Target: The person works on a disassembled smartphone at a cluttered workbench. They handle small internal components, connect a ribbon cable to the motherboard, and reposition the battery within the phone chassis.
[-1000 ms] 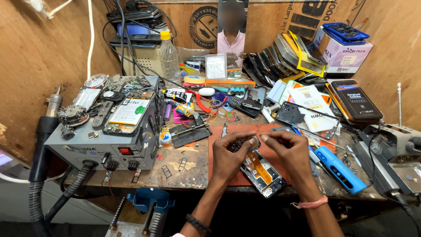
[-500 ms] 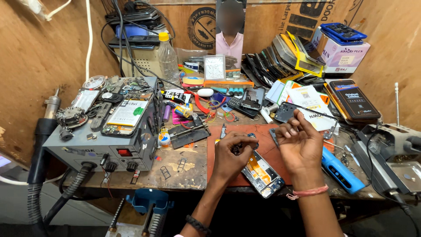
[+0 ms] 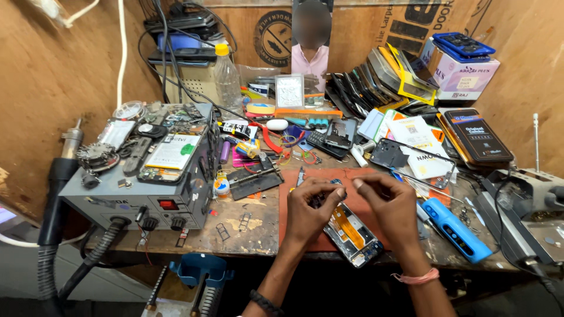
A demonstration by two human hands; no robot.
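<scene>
An opened phone [image 3: 354, 236] with an orange flex strip lies on a red mat [image 3: 292, 226] near the bench's front edge. My left hand [image 3: 311, 212] hovers over the phone's upper end, its thumb and fingers pinched on a small dark part [image 3: 321, 199]. My right hand [image 3: 390, 208] is just right of it above the mat, with thumb and forefinger pressed together close to the left fingertips. Whether anything sits between the right fingertips is too small to tell.
A grey hot-air rework station [image 3: 147, 188] piled with parts fills the left side, its hoses hanging off the front. A blue tool [image 3: 455, 230] lies right of the mat. A dark phone frame [image 3: 395, 155], a plastic bottle [image 3: 226, 73], stacked phone covers [image 3: 382, 73] and boxes [image 3: 464, 64] crowd the back.
My right hand had lifted toward the back of the mat half a second ago; it has come back down beside my left hand over the phone. The left hand stayed roughly in place.
</scene>
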